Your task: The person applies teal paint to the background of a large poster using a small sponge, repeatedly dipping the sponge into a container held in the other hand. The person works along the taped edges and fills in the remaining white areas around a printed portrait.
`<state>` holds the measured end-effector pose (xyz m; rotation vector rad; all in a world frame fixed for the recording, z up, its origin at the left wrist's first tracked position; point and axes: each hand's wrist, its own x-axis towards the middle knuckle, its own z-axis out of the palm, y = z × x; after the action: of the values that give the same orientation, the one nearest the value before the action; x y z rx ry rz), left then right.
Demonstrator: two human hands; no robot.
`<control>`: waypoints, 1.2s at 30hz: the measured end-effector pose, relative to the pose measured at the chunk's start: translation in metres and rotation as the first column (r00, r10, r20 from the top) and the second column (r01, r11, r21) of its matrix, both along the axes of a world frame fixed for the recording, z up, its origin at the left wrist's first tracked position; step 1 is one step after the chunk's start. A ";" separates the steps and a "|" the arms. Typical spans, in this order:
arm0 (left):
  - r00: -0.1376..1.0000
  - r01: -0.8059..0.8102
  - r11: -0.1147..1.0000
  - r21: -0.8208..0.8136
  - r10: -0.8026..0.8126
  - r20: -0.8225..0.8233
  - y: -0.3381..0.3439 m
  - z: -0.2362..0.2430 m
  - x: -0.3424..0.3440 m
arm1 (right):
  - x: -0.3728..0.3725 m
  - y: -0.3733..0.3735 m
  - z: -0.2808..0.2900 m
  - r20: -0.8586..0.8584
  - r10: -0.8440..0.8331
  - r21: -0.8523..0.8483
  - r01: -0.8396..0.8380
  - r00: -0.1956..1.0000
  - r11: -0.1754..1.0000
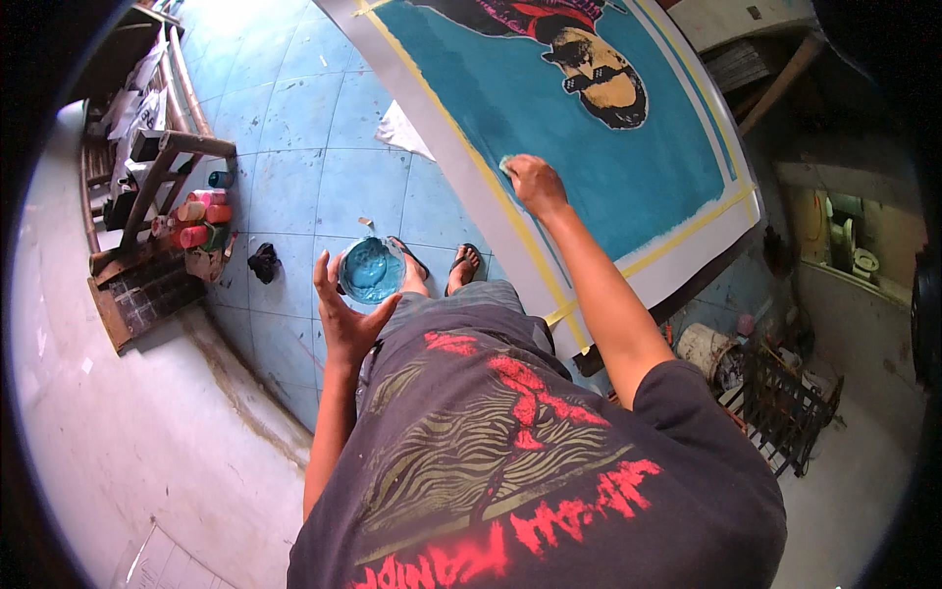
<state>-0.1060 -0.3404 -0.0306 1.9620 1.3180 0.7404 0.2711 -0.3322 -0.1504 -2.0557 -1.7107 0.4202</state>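
Observation:
My left hand (345, 319) is closed around the side of a round tub (373, 300), with its thumb stretched apart. Thick teal paint (371, 269) lies inside and smears the tub's wall. My right hand (538, 187) pinches a small pale-green sponge (506, 166) at the left edge of a large painting (648, 187). That painting has a teal ground and a figure in dark glasses (599, 83). Yellow tape (453, 137) borders the teal, and the sponge is right beside this strip. My fingertips are partly hidden behind the sponge.
A wooden stool (186, 144) and several paint jars (204, 211) stand at the left. Blue floor tiles (294, 187) carry a black scrap (263, 262) and a white cloth (402, 133). To the right are a stained bucket (705, 346) and a dark rack (790, 402).

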 end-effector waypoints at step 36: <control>0.966 -0.259 0.964 -0.059 0.258 -0.035 0.000 -0.017 0.004 | 0.047 0.116 -0.026 -0.090 0.370 0.121 -0.358 0.925 0.926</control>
<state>-0.1019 -0.3408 -0.0475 1.7750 1.6151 0.7857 0.3180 -0.2163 -0.1761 -1.6082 -2.0035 0.5384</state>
